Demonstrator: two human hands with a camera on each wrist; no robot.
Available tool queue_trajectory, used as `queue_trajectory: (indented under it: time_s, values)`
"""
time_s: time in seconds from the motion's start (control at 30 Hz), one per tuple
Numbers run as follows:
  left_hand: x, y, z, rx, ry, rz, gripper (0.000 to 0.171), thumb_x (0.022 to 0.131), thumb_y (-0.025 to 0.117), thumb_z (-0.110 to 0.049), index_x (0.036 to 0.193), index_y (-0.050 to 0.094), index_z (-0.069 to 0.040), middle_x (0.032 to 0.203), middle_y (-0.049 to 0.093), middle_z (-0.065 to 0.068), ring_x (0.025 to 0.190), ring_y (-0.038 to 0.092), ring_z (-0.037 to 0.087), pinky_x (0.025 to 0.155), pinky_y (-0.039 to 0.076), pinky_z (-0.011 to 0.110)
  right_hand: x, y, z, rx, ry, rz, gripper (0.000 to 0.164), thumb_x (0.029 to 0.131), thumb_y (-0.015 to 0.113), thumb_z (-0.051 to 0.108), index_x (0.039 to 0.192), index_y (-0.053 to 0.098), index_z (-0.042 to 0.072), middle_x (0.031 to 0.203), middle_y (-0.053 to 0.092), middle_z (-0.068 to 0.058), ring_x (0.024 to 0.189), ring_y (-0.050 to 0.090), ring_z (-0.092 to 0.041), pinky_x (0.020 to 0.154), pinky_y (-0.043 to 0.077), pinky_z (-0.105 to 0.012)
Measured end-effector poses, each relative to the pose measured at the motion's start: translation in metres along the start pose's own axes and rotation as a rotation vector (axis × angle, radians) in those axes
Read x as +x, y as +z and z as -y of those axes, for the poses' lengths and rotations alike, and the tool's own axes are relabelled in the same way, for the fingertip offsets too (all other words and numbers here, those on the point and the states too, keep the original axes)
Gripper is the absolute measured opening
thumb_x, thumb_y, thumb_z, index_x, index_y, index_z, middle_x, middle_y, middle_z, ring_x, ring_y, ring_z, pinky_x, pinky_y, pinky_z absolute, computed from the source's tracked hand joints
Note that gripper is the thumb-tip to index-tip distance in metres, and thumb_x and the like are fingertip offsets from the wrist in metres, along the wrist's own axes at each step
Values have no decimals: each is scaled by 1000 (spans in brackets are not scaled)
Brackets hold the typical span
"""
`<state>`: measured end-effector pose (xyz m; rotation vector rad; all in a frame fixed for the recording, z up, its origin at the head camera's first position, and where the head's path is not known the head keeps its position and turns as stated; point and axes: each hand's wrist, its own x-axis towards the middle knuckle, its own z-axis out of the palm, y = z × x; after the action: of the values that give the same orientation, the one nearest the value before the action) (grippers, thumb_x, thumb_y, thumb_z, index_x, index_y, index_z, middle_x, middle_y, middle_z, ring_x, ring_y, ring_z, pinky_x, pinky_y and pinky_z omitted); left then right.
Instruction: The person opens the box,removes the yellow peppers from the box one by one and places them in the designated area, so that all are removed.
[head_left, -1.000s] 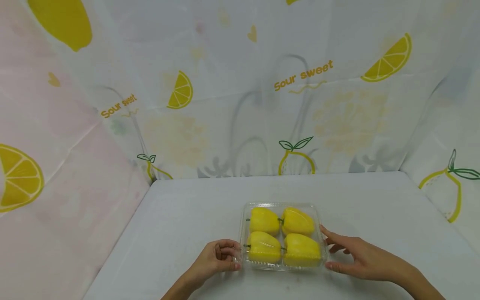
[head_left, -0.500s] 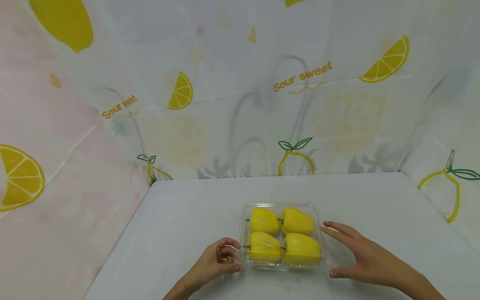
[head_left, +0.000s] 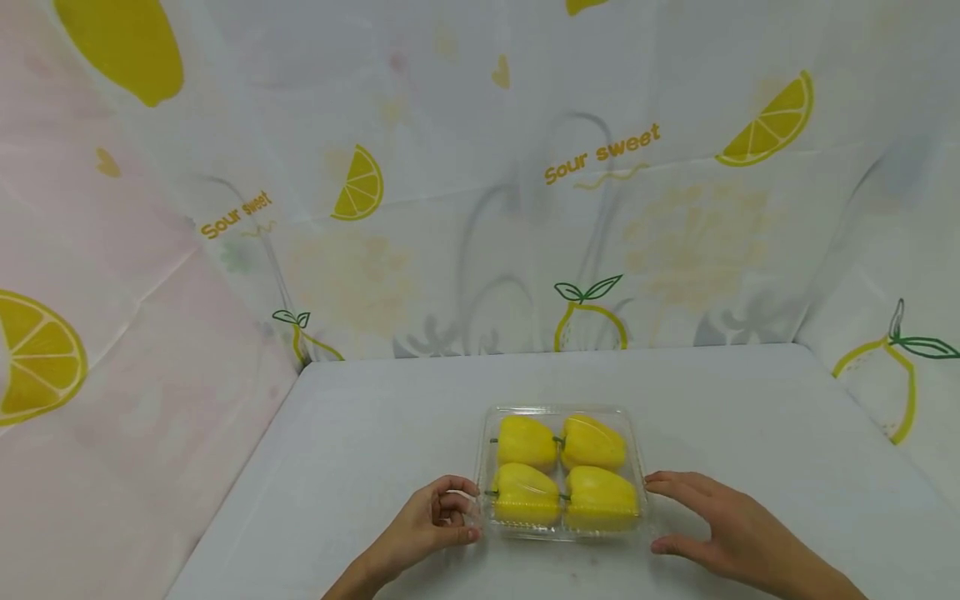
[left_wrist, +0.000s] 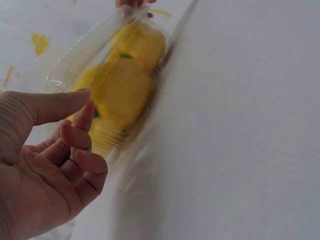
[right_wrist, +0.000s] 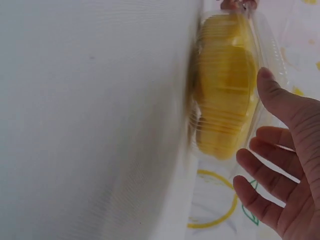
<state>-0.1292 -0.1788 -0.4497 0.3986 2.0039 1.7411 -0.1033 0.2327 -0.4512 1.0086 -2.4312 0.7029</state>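
Note:
A clear plastic clamshell box (head_left: 562, 535) lies on the white table with several yellow bell peppers (head_left: 527, 493) inside, their green stems pointing sideways. Its lid lies over the peppers. At the box's left edge, my left hand (head_left: 431, 521) has curled fingers and pinches the rim near the front corner; the left wrist view shows thumb and fingertips (left_wrist: 82, 97) close together there. My right hand (head_left: 723, 525) is beside the right edge, thumb and fingers spread apart. Its fingertips are close to the box side; whether they touch it I cannot tell.
The white tabletop (head_left: 375, 417) extends around the box. Behind it and at both sides hang white and pinkish cloths (head_left: 450, 275) printed with lemons and lettering.
My right hand's fingers have come off the right edge and spread, then shifted slightly towards the front and back near the side. The left hand and the box stay in place.

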Motion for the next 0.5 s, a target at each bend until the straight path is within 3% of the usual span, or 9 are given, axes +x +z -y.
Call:
queue_trajectory:
  time_s: [0.2, 0.3, 0.43, 0.5]
  values:
    - [1, -1, -2, 12, -2, 8, 49, 83, 79, -3, 122, 51, 6, 96, 66, 8, 71, 55, 10, 63, 46, 20, -2, 3, 0, 30, -50, -31, 41, 72, 88, 34, 109, 70, 26, 116, 66, 8, 96, 65, -8, 83, 43, -8]
    - [1, -1, -2, 9, -11, 7, 48, 83, 79, -4, 121, 52, 5, 95, 66, 8, 73, 56, 11, 63, 47, 21, -2, 4, 0, 55, -108, -54, 38, 73, 88, 29, 107, 72, 23, 110, 68, 6, 90, 65, -7, 78, 46, -9]
    - [2, -1, -2, 19, -19, 15, 48, 83, 79, -5, 122, 52, 4, 94, 66, 7, 75, 57, 13, 64, 47, 21, 0, 7, 1, 64, -223, -101, 21, 88, 75, 33, 101, 75, 16, 98, 70, 6, 81, 64, -2, 70, 49, -11]
    - [3, -2, -2, 33, -18, 18, 49, 83, 79, -5, 122, 52, 4, 94, 65, 7, 75, 58, 14, 65, 48, 22, 2, 8, 2, 50, -272, -116, 23, 97, 64, 34, 97, 75, 14, 92, 70, 6, 78, 62, 0, 67, 49, -11]
